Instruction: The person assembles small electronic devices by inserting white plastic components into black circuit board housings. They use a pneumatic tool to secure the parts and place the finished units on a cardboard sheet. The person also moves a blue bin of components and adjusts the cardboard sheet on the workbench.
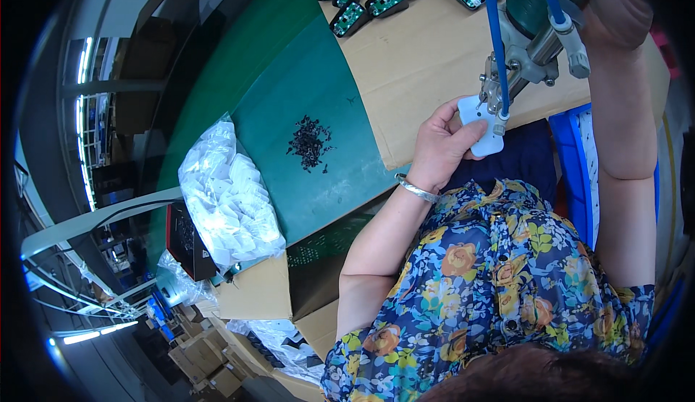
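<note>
My left hand (445, 145) pinches a small white plastic cover (474, 128) with rounded corners, its thumb lying across the face. Right over that cover is the metal nose of a hand-held driver-like tool (532, 58), with blue air hoses running up from it. My right hand (615, 11) is wrapped around the tool's dark green body at the upper right, and some of its fingers are hidden behind it. Whether the tool's tip touches the cover I cannot tell.
Several black casings with green circuit boards (387, 0) lie on a cardboard sheet (376, 76) at the back. A heap of tiny black parts (310, 143) is on the green mat (289, 76). Left of it stands a clear bag of white covers (228, 195), near an open cardboard box (257, 293).
</note>
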The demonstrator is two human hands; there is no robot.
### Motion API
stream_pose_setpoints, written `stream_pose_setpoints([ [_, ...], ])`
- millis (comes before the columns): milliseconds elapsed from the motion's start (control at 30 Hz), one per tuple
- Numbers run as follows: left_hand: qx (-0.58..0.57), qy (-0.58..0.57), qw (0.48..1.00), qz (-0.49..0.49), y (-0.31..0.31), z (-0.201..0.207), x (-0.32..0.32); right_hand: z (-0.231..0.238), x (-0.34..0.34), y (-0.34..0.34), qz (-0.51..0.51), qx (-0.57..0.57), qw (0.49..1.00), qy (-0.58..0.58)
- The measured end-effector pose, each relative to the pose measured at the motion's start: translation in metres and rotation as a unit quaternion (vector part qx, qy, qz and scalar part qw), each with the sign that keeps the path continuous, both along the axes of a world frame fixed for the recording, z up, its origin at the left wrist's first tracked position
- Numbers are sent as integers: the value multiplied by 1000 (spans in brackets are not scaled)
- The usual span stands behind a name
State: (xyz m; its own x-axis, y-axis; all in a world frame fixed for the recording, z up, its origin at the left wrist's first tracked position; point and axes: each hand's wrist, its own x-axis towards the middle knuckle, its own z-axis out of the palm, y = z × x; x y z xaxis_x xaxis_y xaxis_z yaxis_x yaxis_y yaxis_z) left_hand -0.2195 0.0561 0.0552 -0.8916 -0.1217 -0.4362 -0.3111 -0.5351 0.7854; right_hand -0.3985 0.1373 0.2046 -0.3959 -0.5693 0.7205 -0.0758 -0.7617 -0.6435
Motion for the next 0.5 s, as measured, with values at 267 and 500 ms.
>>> stream_pose_setpoints([
  [267,10,-29,1000,5,-4,1,-4,-11,-1,-8,40,-20,999,-27],
  [500,-122,41,991,-32,-23,-18,3,-14,-7,0,50,-65,996,-25],
])
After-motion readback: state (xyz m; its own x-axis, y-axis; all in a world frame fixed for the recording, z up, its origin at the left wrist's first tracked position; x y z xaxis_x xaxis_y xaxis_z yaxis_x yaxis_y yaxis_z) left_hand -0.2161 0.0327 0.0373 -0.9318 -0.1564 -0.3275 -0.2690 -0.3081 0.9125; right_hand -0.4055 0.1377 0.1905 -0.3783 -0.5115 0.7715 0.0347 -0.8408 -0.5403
